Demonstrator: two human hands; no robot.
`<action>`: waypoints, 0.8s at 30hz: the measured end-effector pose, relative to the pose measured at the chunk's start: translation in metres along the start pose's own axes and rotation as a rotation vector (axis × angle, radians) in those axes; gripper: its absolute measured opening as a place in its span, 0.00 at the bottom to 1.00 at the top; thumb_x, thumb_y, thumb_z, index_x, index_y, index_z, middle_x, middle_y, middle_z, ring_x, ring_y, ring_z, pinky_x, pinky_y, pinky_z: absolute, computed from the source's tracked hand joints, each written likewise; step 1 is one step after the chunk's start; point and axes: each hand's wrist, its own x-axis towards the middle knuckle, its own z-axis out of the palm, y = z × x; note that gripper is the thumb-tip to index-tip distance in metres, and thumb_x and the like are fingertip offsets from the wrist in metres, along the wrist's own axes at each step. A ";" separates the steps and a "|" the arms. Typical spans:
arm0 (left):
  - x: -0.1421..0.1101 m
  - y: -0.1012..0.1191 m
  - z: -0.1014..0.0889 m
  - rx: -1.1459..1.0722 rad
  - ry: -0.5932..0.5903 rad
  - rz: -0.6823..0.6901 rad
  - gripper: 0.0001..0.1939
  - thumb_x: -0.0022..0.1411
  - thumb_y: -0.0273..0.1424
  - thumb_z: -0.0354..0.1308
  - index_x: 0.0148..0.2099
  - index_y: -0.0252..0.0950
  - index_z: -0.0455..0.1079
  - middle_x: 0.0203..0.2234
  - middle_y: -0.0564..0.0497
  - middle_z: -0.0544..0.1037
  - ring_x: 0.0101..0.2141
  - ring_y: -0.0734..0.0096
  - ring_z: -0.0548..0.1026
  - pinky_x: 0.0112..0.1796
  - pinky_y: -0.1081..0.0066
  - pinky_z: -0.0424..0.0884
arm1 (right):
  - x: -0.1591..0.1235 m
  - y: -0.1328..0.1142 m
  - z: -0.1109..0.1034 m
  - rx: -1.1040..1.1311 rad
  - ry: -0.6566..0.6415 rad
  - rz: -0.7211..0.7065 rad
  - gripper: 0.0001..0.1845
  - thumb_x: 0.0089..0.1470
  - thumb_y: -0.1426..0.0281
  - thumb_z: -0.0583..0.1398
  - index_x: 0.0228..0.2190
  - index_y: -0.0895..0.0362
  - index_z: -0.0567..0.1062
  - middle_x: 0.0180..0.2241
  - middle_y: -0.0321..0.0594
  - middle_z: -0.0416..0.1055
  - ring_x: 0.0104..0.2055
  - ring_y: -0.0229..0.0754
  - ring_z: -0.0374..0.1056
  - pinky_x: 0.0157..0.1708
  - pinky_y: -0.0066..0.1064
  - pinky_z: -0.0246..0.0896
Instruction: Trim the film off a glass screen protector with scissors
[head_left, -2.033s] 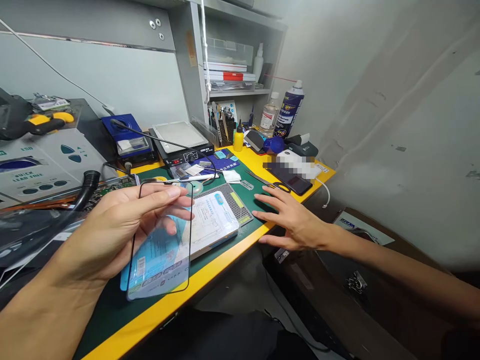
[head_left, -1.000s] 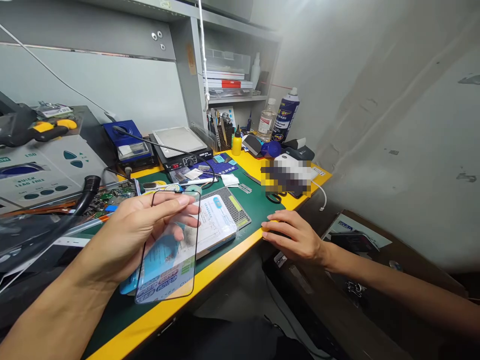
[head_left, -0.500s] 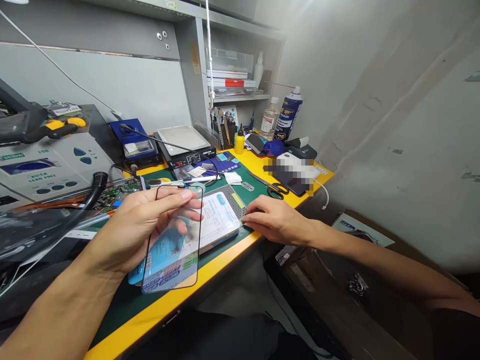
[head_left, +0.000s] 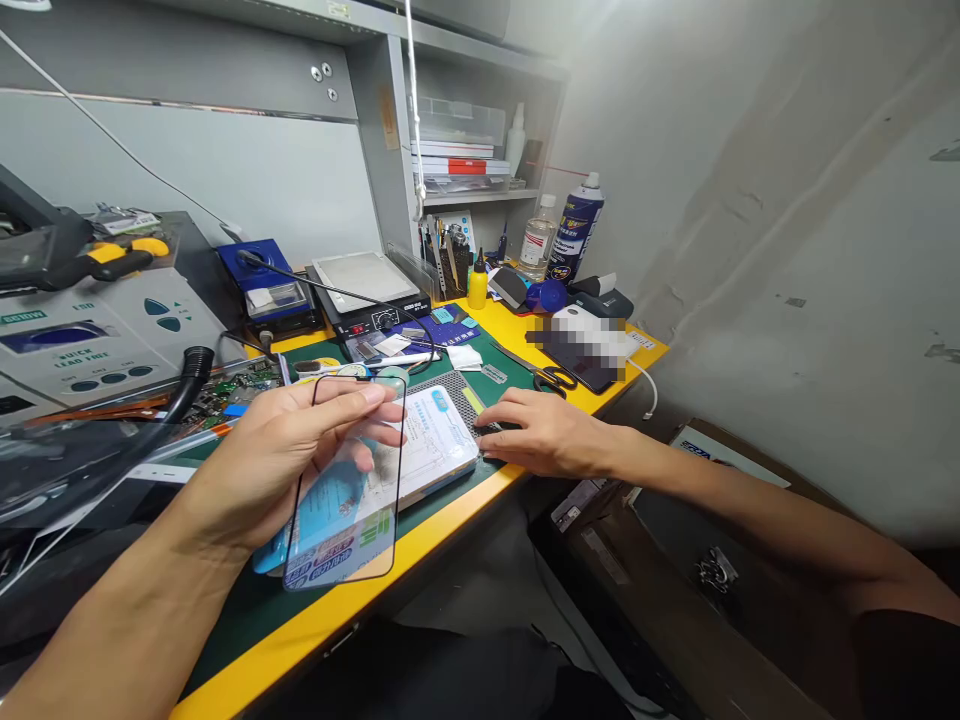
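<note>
In my left hand point(head_left: 289, 435) is a clear screen protector point(head_left: 349, 530) with a thin black border, pinched near its top edge between thumb and fingers and tilted above the bench. A white pack point(head_left: 446, 435) with a blue logo and printed text shows partly through the glass, on top of a grey perforated pad point(head_left: 457, 390). My right hand point(head_left: 544, 430) is at the pack's right corner, thumb and fingers a little apart. I see nothing held between them. Blue printed packaging point(head_left: 270, 555) lies beneath the protector.
Scissors point(head_left: 553, 380) and a dark phone point(head_left: 581, 360) lie to the right on the yellow-edged bench. A heating plate point(head_left: 367, 280), a yellow bottle point(head_left: 478, 282) and a spray can point(head_left: 576, 230) stand behind. A black hose point(head_left: 187, 390) crosses at the left.
My right hand has shifted slightly left along the pack's corner, and its fingers have spread from a pinch. The left hand keeps the screen protector in almost the same place.
</note>
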 end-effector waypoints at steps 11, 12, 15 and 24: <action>0.002 -0.005 -0.005 0.011 -0.019 -0.037 0.13 0.54 0.34 0.72 0.38 0.31 0.79 0.34 0.45 0.83 0.27 0.72 0.78 0.25 0.78 0.73 | -0.004 -0.005 0.012 -0.002 0.020 -0.087 0.06 0.65 0.74 0.58 0.39 0.60 0.76 0.41 0.47 0.78 0.45 0.45 0.72 0.43 0.37 0.68; 0.002 -0.004 -0.006 0.005 -0.009 -0.039 0.13 0.54 0.34 0.72 0.38 0.31 0.79 0.33 0.45 0.83 0.27 0.72 0.77 0.25 0.78 0.73 | -0.005 -0.005 0.012 0.012 0.028 -0.058 0.05 0.65 0.73 0.59 0.38 0.59 0.76 0.40 0.46 0.79 0.43 0.44 0.72 0.43 0.36 0.68; 0.002 -0.004 -0.006 -0.009 0.011 -0.037 0.13 0.53 0.34 0.72 0.38 0.31 0.79 0.32 0.44 0.83 0.25 0.72 0.77 0.23 0.78 0.73 | -0.006 0.004 0.006 0.052 0.078 0.130 0.06 0.64 0.72 0.59 0.34 0.57 0.76 0.37 0.45 0.79 0.40 0.43 0.73 0.43 0.35 0.69; 0.002 -0.002 -0.003 0.003 0.018 -0.030 0.06 0.59 0.29 0.66 0.37 0.30 0.79 0.32 0.42 0.82 0.22 0.75 0.76 0.23 0.78 0.74 | 0.055 0.122 -0.017 0.262 -0.143 0.834 0.15 0.65 0.63 0.62 0.48 0.60 0.75 0.47 0.42 0.75 0.43 0.46 0.74 0.42 0.40 0.74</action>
